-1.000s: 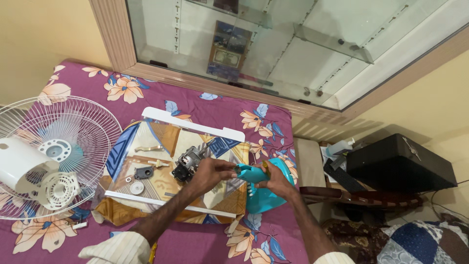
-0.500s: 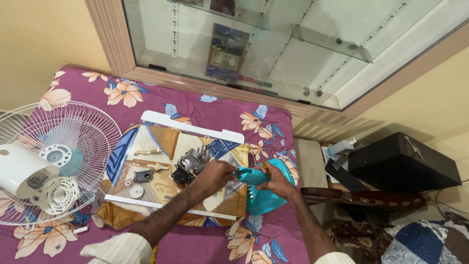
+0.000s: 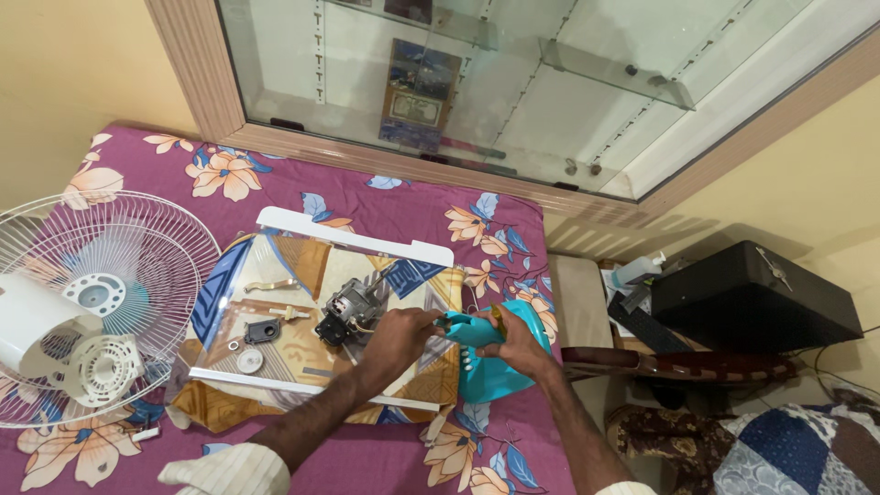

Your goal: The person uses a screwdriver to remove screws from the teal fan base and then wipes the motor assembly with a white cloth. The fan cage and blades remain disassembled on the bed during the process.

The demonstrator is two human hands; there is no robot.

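We see the left hand (image 3: 396,332) curled around the near end of a turquoise plastic fan housing (image 3: 486,362), fingers closed on its narrow neck. The right hand (image 3: 513,341) grips the same housing from the other side, fingers wrapped over its top edge; a small yellowish piece shows at the fingertips, too small for us to identify. The housing lies on the right end of a patterned cloth (image 3: 275,275) in blue, cream and brown, partly overhanging it.

Just left of the housing, touching the left hand's knuckles, sits a grey metal fan motor (image 3: 346,312). Farther left of the housing on the cloth we see a small dark bracket (image 3: 264,329), a white round disc (image 3: 248,360) and a thin pale lever (image 3: 272,285). White strips (image 3: 357,236) edge the cloth at its far and near sides.

Well left of the housing lies a white wire fan guard (image 3: 137,266) with a white fan body (image 3: 32,325) on it. All rests on a magenta floral bedsheet (image 3: 412,197).

Right of the housing stands a black boxy case (image 3: 752,298), with a white squeeze bottle (image 3: 637,269) beside it. Beyond the housing, a glass-fronted cabinet (image 3: 513,82) holds a rectangular blue framed picture (image 3: 417,96).
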